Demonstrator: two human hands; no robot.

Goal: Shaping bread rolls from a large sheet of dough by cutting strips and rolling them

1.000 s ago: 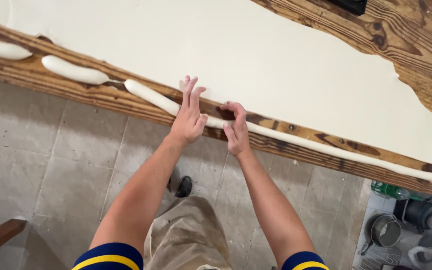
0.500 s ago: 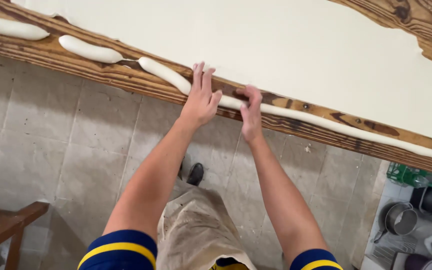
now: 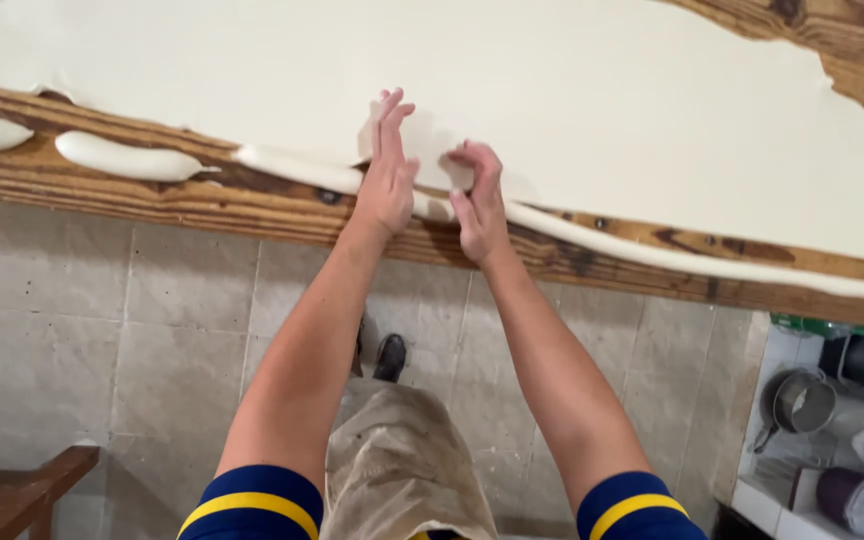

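Left hand (image 3: 389, 175) laid flat, fingers straight and together, pressing on the near edge of the wide pale cream sheet of dough (image 3: 572, 110) spread over the long rough brown wooden table (image 3: 252, 205). Right hand (image 3: 477, 200) just beside it, fingers curled, pinching a small fold of the same dough edge between thumb and fingertips. Rolled into a thin pale rope of dough (image 3: 672, 258) along the near border, running from the hands off toward the right end of the table. Left of the hands, a thicker stretch of that roll, then a separate pale oblong lump of dough (image 3: 127, 158) resting on bare wood, with another lump partly cut off at the left border. Below the table edge, grey square floor tiles (image 3: 102, 310), beige trousers, one dark shoe (image 3: 389, 357), navy sleeves with yellow bands. At lower right, a white shelf holding grey metal pots (image 3: 802, 400); at lower left, a brown wooden stool corner (image 3: 22, 490).
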